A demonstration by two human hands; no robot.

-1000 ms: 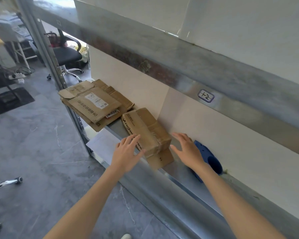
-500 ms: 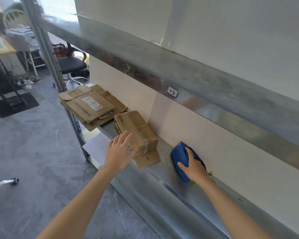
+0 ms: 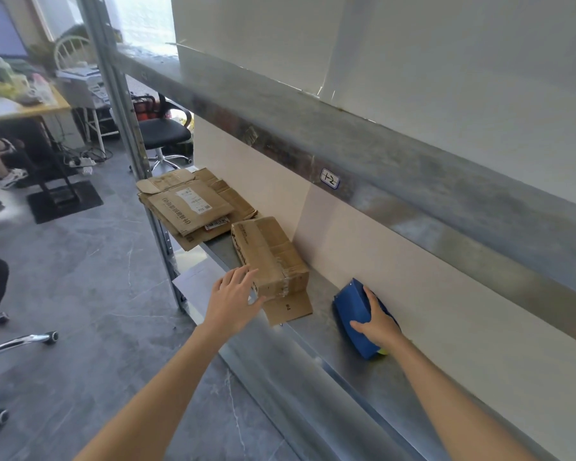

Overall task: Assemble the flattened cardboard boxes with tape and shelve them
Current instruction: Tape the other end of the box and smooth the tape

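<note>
An assembled cardboard box (image 3: 270, 254), taped along its top, lies on the metal shelf (image 3: 316, 331) with one loose flap sticking out at its near end. My left hand (image 3: 232, 302) rests flat against the box's near left side, fingers straight. To the right, a blue tape dispenser (image 3: 351, 309) sits on the shelf against the white back panel. My right hand (image 3: 376, 322) grips it from above, fingers curled over its top. A stack of flattened cardboard boxes (image 3: 188, 207) lies at the shelf's far left end, overhanging the edge.
An upper shelf beam (image 3: 396, 168) with a small label (image 3: 330, 178) runs overhead. A steel upright (image 3: 123, 104) stands at the left. Beyond it are a black office chair (image 3: 160, 134), a desk (image 3: 20, 104) and a seated person's legs (image 3: 0, 161). A chair base (image 3: 17, 344) is at lower left.
My right hand moved away from the box's right side to the blue tape dispenser and took hold of it. My left hand stayed against the box. The view shifted slightly.
</note>
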